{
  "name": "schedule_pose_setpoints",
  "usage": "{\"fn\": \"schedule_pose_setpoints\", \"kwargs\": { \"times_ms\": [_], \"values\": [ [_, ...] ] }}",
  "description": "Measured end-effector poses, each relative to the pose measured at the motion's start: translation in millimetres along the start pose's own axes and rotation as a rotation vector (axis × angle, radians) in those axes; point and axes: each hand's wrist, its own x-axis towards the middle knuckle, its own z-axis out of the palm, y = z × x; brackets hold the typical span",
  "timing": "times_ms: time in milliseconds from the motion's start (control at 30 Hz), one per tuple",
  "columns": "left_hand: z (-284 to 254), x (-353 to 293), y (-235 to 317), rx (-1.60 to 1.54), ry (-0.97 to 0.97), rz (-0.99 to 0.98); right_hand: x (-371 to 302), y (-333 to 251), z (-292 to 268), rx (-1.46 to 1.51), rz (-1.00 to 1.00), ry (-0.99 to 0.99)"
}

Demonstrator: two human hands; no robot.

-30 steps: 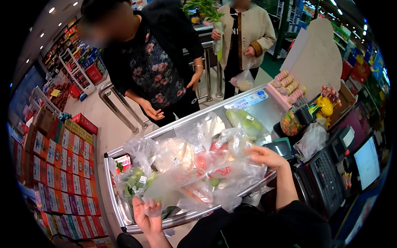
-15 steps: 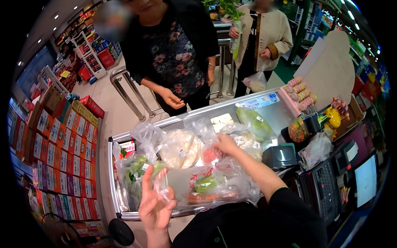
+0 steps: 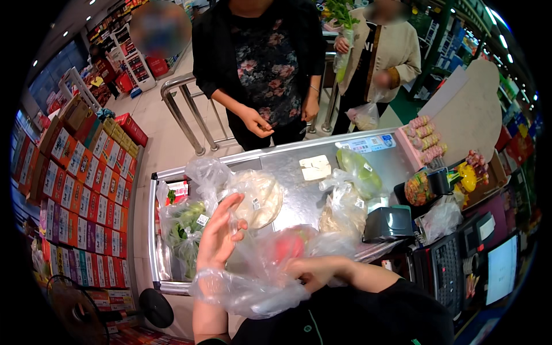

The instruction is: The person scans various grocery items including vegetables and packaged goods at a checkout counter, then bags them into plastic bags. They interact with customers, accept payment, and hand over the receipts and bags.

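Note:
My left hand (image 3: pixel 219 238) is raised over the near edge of the counter, fingers stretched upward and slightly bent. Clear plastic of a carrier bag (image 3: pixel 250 296) wraps around my left wrist and spreads toward my body. My right hand (image 3: pixel 313 271) is closed on the clear plastic close to my chest; its fingertips are partly hidden. Just beyond it, a red item (image 3: pixel 289 246) shows blurred through the plastic. Past my left hand lie a bag of round white flatbreads (image 3: pixel 259 198) and a bag of leafy greens (image 3: pixel 188 230).
The metal counter (image 3: pixel 287 164) also bears white blocks (image 3: pixel 315 168), a bagged green gourd (image 3: pixel 361 175) and a bag of pale food (image 3: pixel 339 213). A dark device (image 3: pixel 388 223) and a keyboard (image 3: pixel 448 264) stand at right. Two people stand beyond, near a steel railing (image 3: pixel 187 115).
My right hand has drawn back from the middle of the counter toward my body, and the red item has come nearer. Bag plastic now surrounds my left wrist.

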Motion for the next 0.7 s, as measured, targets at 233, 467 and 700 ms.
{"fn": "schedule_pose_setpoints", "kwargs": {
  "times_ms": [233,467,700],
  "values": [
    [16,-25,18,0.158,-0.184,0.009,-3,56,-7,0.794,0.217,0.983],
    [-30,-43,25,0.726,0.318,-0.174,4,21,-35,1.189,-0.369,0.56],
    [-35,-40,36,0.822,0.356,-0.043,20,19,-21,1.235,-0.48,0.172]
  ]
}}
